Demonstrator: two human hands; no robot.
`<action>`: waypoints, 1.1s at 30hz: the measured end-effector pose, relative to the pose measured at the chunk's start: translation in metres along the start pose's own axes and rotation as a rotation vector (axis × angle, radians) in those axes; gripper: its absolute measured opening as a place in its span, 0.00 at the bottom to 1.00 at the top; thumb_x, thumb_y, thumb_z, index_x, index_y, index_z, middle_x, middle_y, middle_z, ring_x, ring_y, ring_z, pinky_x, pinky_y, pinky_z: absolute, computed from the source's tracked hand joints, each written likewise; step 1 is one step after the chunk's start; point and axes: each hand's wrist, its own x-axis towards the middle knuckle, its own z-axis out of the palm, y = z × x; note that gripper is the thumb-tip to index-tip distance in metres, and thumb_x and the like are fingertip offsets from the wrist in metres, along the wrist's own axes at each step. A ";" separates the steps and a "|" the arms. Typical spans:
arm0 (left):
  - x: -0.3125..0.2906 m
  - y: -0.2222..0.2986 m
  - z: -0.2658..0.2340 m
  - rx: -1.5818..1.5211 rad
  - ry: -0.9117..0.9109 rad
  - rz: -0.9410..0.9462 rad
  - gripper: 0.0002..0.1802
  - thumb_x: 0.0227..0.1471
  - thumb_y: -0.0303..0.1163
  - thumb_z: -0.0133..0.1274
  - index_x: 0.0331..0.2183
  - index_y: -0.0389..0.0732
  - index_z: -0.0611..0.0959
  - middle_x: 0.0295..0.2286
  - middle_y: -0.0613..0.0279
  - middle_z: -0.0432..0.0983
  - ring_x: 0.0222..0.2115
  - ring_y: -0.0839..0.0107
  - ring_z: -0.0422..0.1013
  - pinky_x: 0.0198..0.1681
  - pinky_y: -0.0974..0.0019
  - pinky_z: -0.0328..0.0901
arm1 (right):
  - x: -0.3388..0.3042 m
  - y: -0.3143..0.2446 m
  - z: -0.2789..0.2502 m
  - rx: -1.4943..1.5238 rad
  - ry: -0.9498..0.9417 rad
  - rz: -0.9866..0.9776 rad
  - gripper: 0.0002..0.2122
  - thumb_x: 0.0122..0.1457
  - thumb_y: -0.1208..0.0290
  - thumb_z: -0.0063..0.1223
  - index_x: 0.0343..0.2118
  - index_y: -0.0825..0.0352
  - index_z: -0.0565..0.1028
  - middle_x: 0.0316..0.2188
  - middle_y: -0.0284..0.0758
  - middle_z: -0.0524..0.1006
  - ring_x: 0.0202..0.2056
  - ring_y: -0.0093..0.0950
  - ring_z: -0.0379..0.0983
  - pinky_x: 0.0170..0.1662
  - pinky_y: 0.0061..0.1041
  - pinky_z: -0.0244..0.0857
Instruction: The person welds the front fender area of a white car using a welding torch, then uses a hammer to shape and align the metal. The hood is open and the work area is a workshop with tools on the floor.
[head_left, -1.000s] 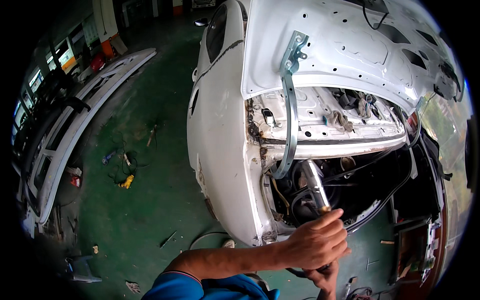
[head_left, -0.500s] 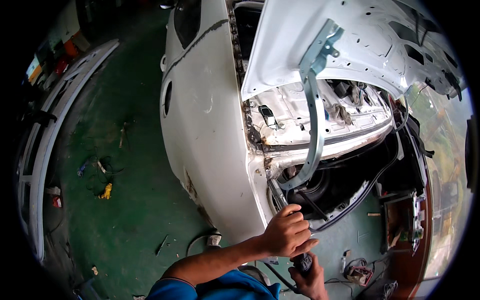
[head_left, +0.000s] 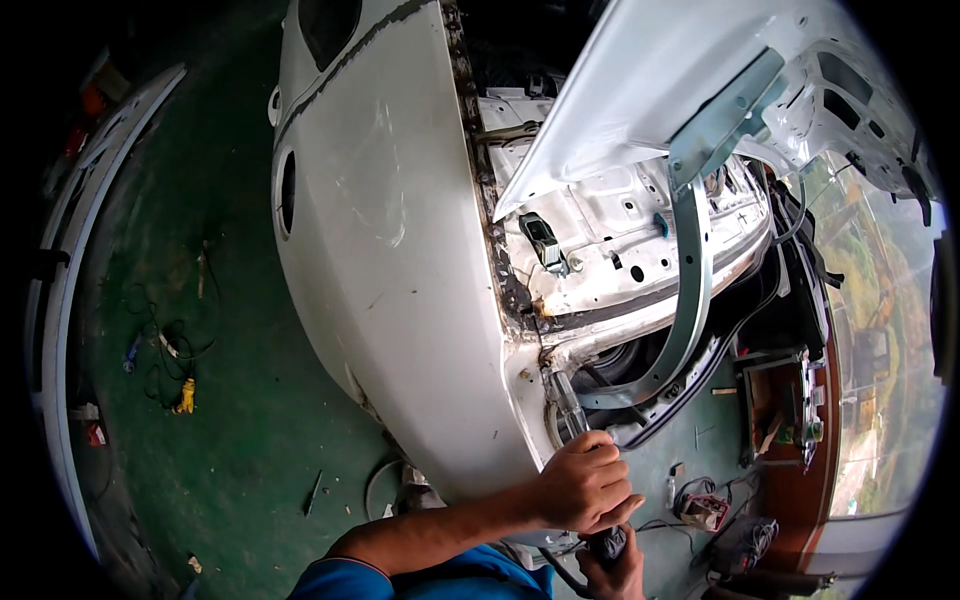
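A slim hand-held power tool (head_left: 568,402) with a long metal nose, probably a narrow belt sander, points up and away from me. Its tip is at the rear corner of a white car body (head_left: 400,270), beside the boot opening; whether it touches the metal is hard to see. My left hand (head_left: 590,484) is wrapped round the tool behind the nose. Lower down, my right hand (head_left: 620,570) grips its black rear part (head_left: 607,543). A dark hose runs down from there. Just right of the nose curves the grey hinge arm (head_left: 692,260) of the raised boot lid (head_left: 610,100).
Rusty, stripped metal (head_left: 515,295) edges the rear panel. A dark-framed part (head_left: 542,240) lies on the white shelf panel. On the green floor, left, are cables with a yellow connector (head_left: 184,396) and a long white bumper-like part (head_left: 75,280). A wooden cabinet (head_left: 780,400) stands right.
My view has shifted, so the floor things and car side appear further left and the hinge arm further right. Both hands keep their hold on the tool, its tip still at the same corner.
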 end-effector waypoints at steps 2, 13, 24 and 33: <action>0.000 0.000 -0.001 -0.009 -0.001 -0.021 0.18 0.48 0.35 0.60 0.14 0.44 0.71 0.17 0.66 0.63 0.23 0.66 0.64 0.39 0.61 0.63 | 0.000 0.008 0.001 0.014 -0.009 -0.033 0.16 0.56 0.79 0.59 0.47 0.69 0.70 0.36 0.37 0.77 0.38 0.26 0.72 0.44 0.27 0.67; -0.002 -0.002 -0.007 -0.046 -0.018 -0.083 0.17 0.49 0.34 0.58 0.15 0.43 0.73 0.17 0.64 0.63 0.23 0.65 0.64 0.38 0.59 0.63 | 0.003 0.014 0.009 0.001 0.005 -0.057 0.21 0.56 0.79 0.58 0.53 0.72 0.68 0.37 0.38 0.78 0.38 0.26 0.73 0.43 0.27 0.68; -0.001 -0.002 -0.008 -0.048 -0.029 -0.102 0.16 0.49 0.34 0.58 0.15 0.43 0.73 0.18 0.64 0.64 0.24 0.65 0.65 0.39 0.59 0.63 | 0.002 0.015 0.008 -0.082 -0.011 -0.034 0.24 0.56 0.79 0.59 0.56 0.72 0.66 0.39 0.39 0.79 0.40 0.27 0.75 0.45 0.27 0.69; -0.002 -0.002 -0.008 -0.048 -0.020 -0.104 0.16 0.48 0.34 0.58 0.14 0.43 0.73 0.17 0.65 0.64 0.24 0.65 0.65 0.40 0.60 0.63 | 0.002 0.019 0.011 -0.031 0.030 0.007 0.21 0.56 0.80 0.59 0.53 0.71 0.68 0.39 0.39 0.80 0.40 0.26 0.76 0.45 0.27 0.69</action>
